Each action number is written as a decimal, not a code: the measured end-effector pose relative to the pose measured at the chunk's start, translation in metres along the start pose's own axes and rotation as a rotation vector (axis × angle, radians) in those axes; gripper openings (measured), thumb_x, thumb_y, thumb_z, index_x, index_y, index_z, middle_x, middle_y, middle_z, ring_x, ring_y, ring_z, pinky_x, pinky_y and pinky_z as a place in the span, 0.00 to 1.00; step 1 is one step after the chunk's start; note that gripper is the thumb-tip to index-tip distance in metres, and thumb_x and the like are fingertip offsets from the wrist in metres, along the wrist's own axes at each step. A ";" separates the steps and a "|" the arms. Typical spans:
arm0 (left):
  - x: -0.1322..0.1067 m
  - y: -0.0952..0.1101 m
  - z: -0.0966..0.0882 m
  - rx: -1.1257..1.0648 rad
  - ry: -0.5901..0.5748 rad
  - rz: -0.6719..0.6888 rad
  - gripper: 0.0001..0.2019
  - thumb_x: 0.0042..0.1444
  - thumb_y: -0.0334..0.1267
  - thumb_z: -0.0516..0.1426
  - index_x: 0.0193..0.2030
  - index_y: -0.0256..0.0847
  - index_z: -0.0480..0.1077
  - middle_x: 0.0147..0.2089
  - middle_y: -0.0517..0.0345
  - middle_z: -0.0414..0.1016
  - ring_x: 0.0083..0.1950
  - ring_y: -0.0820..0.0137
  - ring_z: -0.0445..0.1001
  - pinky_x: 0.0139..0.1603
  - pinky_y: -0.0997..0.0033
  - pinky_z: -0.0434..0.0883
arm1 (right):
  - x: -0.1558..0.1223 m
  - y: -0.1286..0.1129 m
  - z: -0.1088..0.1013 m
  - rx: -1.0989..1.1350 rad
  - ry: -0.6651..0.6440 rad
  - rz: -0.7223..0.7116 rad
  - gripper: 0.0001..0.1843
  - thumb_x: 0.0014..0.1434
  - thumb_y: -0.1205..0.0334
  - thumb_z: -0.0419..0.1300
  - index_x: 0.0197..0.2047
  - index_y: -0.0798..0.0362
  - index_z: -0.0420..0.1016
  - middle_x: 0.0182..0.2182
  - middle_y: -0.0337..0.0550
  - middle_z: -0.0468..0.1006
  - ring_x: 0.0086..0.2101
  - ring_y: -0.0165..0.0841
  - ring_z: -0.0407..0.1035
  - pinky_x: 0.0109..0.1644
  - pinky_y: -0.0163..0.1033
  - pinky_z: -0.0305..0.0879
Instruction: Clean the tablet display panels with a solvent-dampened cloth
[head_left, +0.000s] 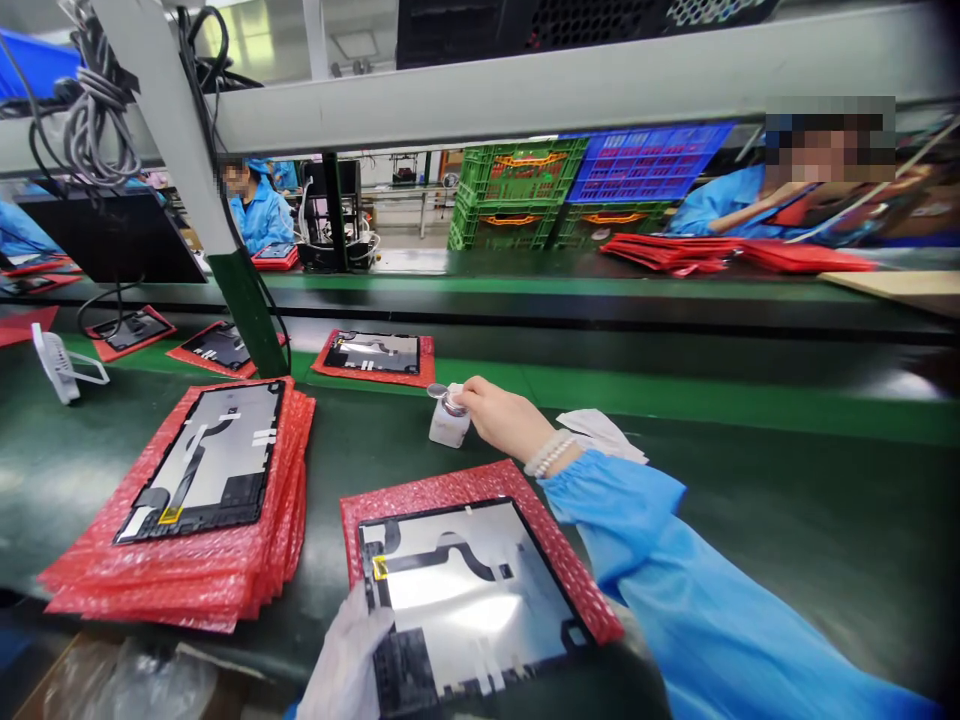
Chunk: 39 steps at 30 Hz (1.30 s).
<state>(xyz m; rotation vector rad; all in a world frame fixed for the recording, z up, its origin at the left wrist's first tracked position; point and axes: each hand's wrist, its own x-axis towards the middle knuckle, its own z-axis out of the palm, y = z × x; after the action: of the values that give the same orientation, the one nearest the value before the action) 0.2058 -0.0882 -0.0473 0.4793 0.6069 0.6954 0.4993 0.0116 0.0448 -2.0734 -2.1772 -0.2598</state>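
A tablet panel (469, 590) lies face-down on a red bubble-wrap sheet (442, 492) in front of me. My left hand (346, 665), in a white glove, rests on the panel's near left corner with its fingers together. My right hand (501, 417) reaches forward, its fingers closed around the top of a small white bottle (448, 424) that stands on the green bench. A bead bracelet circles that wrist. A white cloth (600, 432) lies just behind the wrist.
A stack of red bubble-wrap sheets with a panel on top (202, 470) sits at my left. More panels on red sheets (375, 355) ride the conveyor. A green post (244, 310), a white fan (56, 362), crates (517, 195) and other workers lie beyond.
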 end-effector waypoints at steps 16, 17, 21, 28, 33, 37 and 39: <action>0.002 0.000 -0.003 -0.018 0.012 -0.024 0.27 0.49 0.33 0.59 0.59 0.43 0.63 0.54 0.47 0.73 0.59 0.55 0.68 0.61 0.53 0.61 | 0.009 -0.014 0.009 0.170 0.112 0.138 0.08 0.61 0.66 0.50 0.37 0.54 0.70 0.39 0.45 0.72 0.35 0.32 0.67 0.38 0.34 0.58; 0.003 -0.002 -0.005 -0.036 0.011 -0.036 0.29 0.49 0.33 0.60 0.59 0.44 0.63 0.55 0.47 0.73 0.59 0.55 0.68 0.61 0.53 0.61 | 0.010 -0.015 0.007 0.165 0.099 0.127 0.08 0.61 0.66 0.50 0.37 0.54 0.70 0.39 0.44 0.72 0.35 0.31 0.67 0.37 0.34 0.58; 0.004 -0.004 -0.012 -0.026 0.032 -0.055 0.29 0.48 0.34 0.60 0.58 0.44 0.63 0.56 0.47 0.72 0.60 0.54 0.66 0.62 0.53 0.60 | 0.011 -0.018 0.004 0.137 0.064 0.107 0.12 0.64 0.63 0.48 0.35 0.53 0.71 0.39 0.44 0.72 0.33 0.30 0.68 0.36 0.33 0.57; -0.006 0.009 0.011 0.015 -0.059 0.012 0.24 0.51 0.32 0.56 0.57 0.44 0.66 0.55 0.49 0.72 0.62 0.56 0.63 0.63 0.55 0.58 | 0.007 -0.015 0.006 0.106 0.044 0.088 0.13 0.65 0.65 0.46 0.39 0.53 0.71 0.45 0.45 0.70 0.33 0.30 0.68 0.35 0.34 0.57; -0.005 0.007 0.011 0.002 -0.072 0.010 0.26 0.52 0.31 0.55 0.59 0.43 0.63 0.54 0.47 0.73 0.60 0.56 0.66 0.63 0.52 0.57 | 0.008 -0.012 0.005 0.091 0.028 0.077 0.12 0.63 0.65 0.47 0.40 0.51 0.72 0.42 0.44 0.71 0.32 0.31 0.67 0.33 0.35 0.56; -0.005 0.006 0.009 -0.011 -0.063 0.014 0.28 0.51 0.29 0.55 0.62 0.41 0.60 0.55 0.45 0.73 0.59 0.55 0.67 0.63 0.51 0.57 | 0.008 -0.012 0.006 0.080 0.036 0.088 0.13 0.65 0.64 0.46 0.41 0.51 0.72 0.42 0.43 0.71 0.33 0.31 0.67 0.32 0.34 0.55; -0.005 0.006 0.009 -0.027 -0.069 -0.004 0.29 0.52 0.29 0.54 0.62 0.42 0.59 0.56 0.45 0.72 0.58 0.55 0.68 0.63 0.51 0.57 | 0.008 -0.012 0.006 0.070 0.039 0.097 0.13 0.65 0.63 0.45 0.41 0.50 0.71 0.42 0.43 0.71 0.33 0.31 0.67 0.31 0.35 0.54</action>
<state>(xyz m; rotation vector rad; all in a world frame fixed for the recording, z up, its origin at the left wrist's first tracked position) 0.2058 -0.0897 -0.0351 0.4754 0.5328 0.6799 0.4866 0.0202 0.0399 -2.1109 -2.0267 -0.2093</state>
